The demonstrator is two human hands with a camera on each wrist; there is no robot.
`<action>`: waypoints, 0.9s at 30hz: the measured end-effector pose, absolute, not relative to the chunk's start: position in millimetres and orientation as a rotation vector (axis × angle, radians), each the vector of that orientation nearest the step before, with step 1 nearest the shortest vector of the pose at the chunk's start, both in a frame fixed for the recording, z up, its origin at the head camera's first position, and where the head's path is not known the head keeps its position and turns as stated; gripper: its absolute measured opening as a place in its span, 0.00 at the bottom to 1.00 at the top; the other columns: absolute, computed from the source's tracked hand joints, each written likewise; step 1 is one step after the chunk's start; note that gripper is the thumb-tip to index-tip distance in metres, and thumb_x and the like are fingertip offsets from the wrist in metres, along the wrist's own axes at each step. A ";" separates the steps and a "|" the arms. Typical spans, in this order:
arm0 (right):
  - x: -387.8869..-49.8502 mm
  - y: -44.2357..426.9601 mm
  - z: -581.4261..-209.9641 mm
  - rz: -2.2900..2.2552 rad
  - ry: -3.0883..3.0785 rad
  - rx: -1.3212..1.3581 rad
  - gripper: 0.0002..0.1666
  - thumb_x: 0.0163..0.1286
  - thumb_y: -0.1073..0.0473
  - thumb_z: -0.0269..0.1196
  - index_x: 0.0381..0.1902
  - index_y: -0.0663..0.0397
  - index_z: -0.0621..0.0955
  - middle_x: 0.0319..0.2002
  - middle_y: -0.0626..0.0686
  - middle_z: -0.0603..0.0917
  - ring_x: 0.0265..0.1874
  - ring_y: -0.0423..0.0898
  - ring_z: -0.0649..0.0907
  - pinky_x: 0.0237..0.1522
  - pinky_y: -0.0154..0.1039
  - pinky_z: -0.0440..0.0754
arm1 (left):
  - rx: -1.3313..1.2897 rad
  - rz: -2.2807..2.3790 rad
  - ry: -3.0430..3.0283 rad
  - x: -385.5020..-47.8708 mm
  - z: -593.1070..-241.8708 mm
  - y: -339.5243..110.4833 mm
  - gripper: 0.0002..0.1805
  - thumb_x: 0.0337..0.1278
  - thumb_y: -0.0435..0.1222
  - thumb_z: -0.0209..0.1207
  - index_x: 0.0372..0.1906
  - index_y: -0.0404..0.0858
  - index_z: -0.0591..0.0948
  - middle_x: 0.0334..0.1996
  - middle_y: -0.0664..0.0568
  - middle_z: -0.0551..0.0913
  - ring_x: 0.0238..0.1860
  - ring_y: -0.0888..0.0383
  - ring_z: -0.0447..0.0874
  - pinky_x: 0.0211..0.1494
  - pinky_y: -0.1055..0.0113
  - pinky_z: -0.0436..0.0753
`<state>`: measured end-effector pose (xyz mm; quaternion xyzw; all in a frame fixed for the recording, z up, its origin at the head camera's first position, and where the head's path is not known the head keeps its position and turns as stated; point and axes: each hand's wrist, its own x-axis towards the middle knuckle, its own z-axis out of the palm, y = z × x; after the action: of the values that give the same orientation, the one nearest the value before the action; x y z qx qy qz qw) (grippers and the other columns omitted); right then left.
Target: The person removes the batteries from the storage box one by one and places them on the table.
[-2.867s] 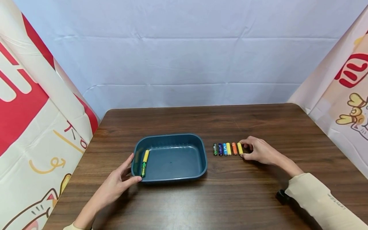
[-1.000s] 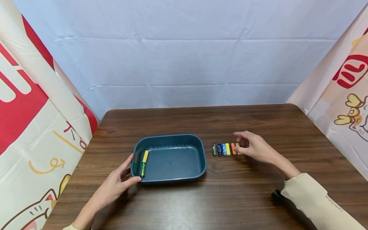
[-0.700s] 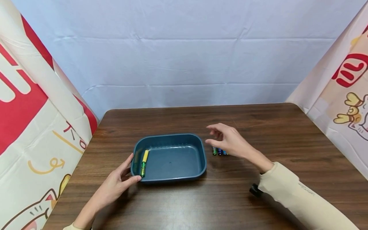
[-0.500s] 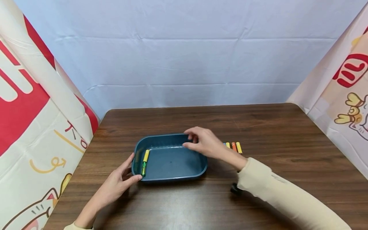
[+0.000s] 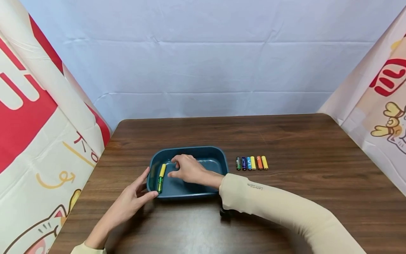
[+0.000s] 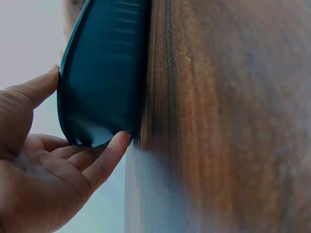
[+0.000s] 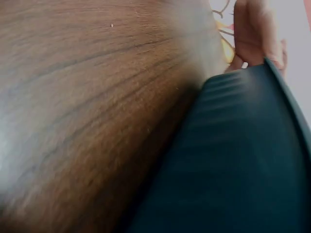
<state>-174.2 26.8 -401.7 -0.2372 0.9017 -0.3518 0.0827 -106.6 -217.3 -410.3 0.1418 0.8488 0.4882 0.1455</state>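
A dark blue-green plastic tray (image 5: 219,155) sits on the wooden table. Inside, along its left wall, a yellow battery (image 5: 162,170) and a green battery (image 5: 160,185) lie end to end. My left hand (image 5: 127,203) grips the tray's left end, thumb on the near rim and fingers round the side; the left wrist view shows the thumb (image 6: 41,87) against the rim. My right hand (image 5: 189,170) is over the tray's inside, just right of the two batteries, fingers loosely bent with nothing visible between them. The right wrist view shows only the tray's outer wall (image 7: 233,160), table and left hand.
Right of the tray, several batteries stand in a side-by-side row: green (image 5: 238,163), purple (image 5: 244,163), light blue (image 5: 248,163), yellow (image 5: 253,163), orange (image 5: 259,163) and yellow (image 5: 264,163). A white cloth (image 5: 203,70) hangs behind the table (image 5: 301,141).
My right hand has left the yellow battery at the row's right end and swept left, over the row, into the tray. The left hand, tray and batteries look unchanged.
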 end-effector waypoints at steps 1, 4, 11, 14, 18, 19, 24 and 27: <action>-174.4 23.7 -402.5 -1.041 2.694 -0.698 0.30 0.68 0.52 0.74 0.61 0.64 0.81 0.38 0.53 0.84 0.26 0.39 0.78 0.30 0.32 0.79 | 0.419 1.415 2.438 -106.5 -410.0 -217.5 0.46 0.73 0.40 0.62 0.84 0.38 0.49 0.70 0.29 0.71 0.67 0.34 0.75 0.60 0.54 0.83; -175.0 15.9 -403.9 -1.033 2.690 -0.665 0.30 0.68 0.53 0.74 0.61 0.65 0.81 0.35 0.53 0.84 0.22 0.38 0.79 0.27 0.31 0.78 | 0.428 1.432 2.430 -106.2 -409.1 -217.7 0.46 0.73 0.39 0.62 0.84 0.38 0.48 0.69 0.29 0.72 0.66 0.34 0.76 0.59 0.55 0.84; -176.8 5.5 -406.4 -1.030 2.687 -0.579 0.30 0.68 0.55 0.73 0.62 0.65 0.81 0.34 0.52 0.85 0.19 0.39 0.78 0.23 0.30 0.77 | 0.426 1.424 2.436 -106.0 -409.6 -216.4 0.46 0.73 0.39 0.63 0.84 0.37 0.49 0.69 0.28 0.71 0.67 0.34 0.75 0.60 0.53 0.83; -178.3 2.6 -409.2 -1.011 2.687 -0.563 0.28 0.68 0.55 0.74 0.62 0.63 0.82 0.32 0.50 0.84 0.19 0.39 0.78 0.24 0.31 0.77 | 0.407 1.421 2.434 -105.7 -409.9 -216.2 0.46 0.73 0.39 0.63 0.84 0.38 0.49 0.69 0.29 0.71 0.67 0.34 0.75 0.60 0.53 0.83; -180.4 -2.3 -411.3 -0.959 2.714 -0.571 0.27 0.68 0.54 0.74 0.61 0.60 0.84 0.38 0.51 0.87 0.25 0.38 0.81 0.29 0.31 0.80 | 0.388 1.414 2.429 -105.1 -409.9 -216.5 0.46 0.72 0.40 0.64 0.84 0.39 0.49 0.69 0.29 0.71 0.67 0.34 0.75 0.60 0.53 0.83; -180.9 -3.5 -411.4 -0.946 2.723 -0.573 0.26 0.68 0.54 0.74 0.60 0.60 0.84 0.40 0.51 0.87 0.27 0.38 0.82 0.31 0.32 0.81 | 0.390 1.413 2.430 -105.1 -409.7 -216.4 0.46 0.72 0.40 0.63 0.84 0.38 0.49 0.69 0.28 0.71 0.67 0.34 0.75 0.60 0.53 0.83; -183.4 -9.1 -412.4 -0.854 2.775 -0.582 0.27 0.68 0.52 0.73 0.60 0.59 0.84 0.52 0.54 0.87 0.38 0.42 0.86 0.38 0.36 0.85 | 0.405 1.414 2.437 -106.2 -408.9 -215.9 0.46 0.72 0.39 0.63 0.84 0.38 0.50 0.70 0.29 0.70 0.67 0.34 0.75 0.60 0.53 0.83; -184.4 -11.2 -412.9 -0.820 2.792 -0.602 0.26 0.68 0.51 0.73 0.59 0.59 0.84 0.52 0.55 0.86 0.36 0.43 0.86 0.36 0.35 0.85 | 0.410 1.415 2.433 -106.5 -408.8 -216.0 0.47 0.72 0.40 0.64 0.84 0.38 0.49 0.70 0.29 0.70 0.67 0.34 0.75 0.61 0.53 0.82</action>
<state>-184.4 -11.2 -412.9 -0.2020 0.9362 -0.2748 0.0848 -106.5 -216.0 -408.8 0.1425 0.8460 0.4920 0.1480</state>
